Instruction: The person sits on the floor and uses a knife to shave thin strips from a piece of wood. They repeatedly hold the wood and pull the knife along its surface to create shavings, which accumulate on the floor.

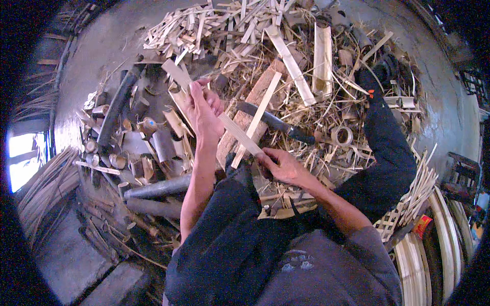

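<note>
A flat pale bamboo strip (240,133) slants between my two hands, high on the left and lower on the right. Around its upper part my left hand (206,108) is closed, with the end sticking out beyond the fingers. My right hand (282,166) pinches the lower end between thumb and fingers. Beneath the strip lies a reddish wooden block (265,84). A second pale strip (264,113) leans across the block. Beside it rests a knife (275,122) with a dark curved blade, its handle pointing right. My fingers hide parts of the held strip.
Cut bamboo pieces (204,28) are heaped at the far side. Split bamboo halves (322,61) and shavings cover the floor to the right. Bamboo tubes (163,145) and a dark pole (120,107) lie left. My bent leg (388,148) borders the right; long strips (413,265) stand lower right.
</note>
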Action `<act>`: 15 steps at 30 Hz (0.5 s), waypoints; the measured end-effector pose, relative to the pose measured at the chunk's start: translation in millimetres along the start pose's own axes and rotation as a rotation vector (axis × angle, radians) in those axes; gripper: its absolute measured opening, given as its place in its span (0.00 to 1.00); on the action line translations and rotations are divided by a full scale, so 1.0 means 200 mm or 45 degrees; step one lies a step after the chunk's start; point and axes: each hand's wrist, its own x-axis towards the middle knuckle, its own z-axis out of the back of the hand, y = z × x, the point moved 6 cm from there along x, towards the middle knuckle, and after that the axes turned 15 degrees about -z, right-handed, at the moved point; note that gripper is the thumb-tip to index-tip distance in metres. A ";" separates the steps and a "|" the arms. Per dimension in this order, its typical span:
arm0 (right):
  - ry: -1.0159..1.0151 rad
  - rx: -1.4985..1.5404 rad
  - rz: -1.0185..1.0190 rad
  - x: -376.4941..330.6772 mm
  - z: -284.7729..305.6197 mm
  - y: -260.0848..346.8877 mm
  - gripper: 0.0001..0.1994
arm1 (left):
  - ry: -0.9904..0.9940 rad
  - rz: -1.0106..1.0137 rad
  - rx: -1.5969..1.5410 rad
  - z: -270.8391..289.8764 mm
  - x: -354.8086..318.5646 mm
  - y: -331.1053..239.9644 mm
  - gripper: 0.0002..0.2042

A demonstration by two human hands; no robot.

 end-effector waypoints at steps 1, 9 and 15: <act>0.087 -0.127 -0.061 -0.02 0.02 0.03 0.16 | 0.031 0.081 -0.070 -0.01 -0.01 0.04 0.17; -0.267 0.547 -0.303 0.03 0.07 -0.36 0.11 | 0.761 -0.233 1.742 0.35 -0.45 0.60 0.27; -0.838 0.308 0.039 0.01 0.13 -0.44 0.15 | 0.816 -0.158 1.410 0.06 -0.57 0.40 0.21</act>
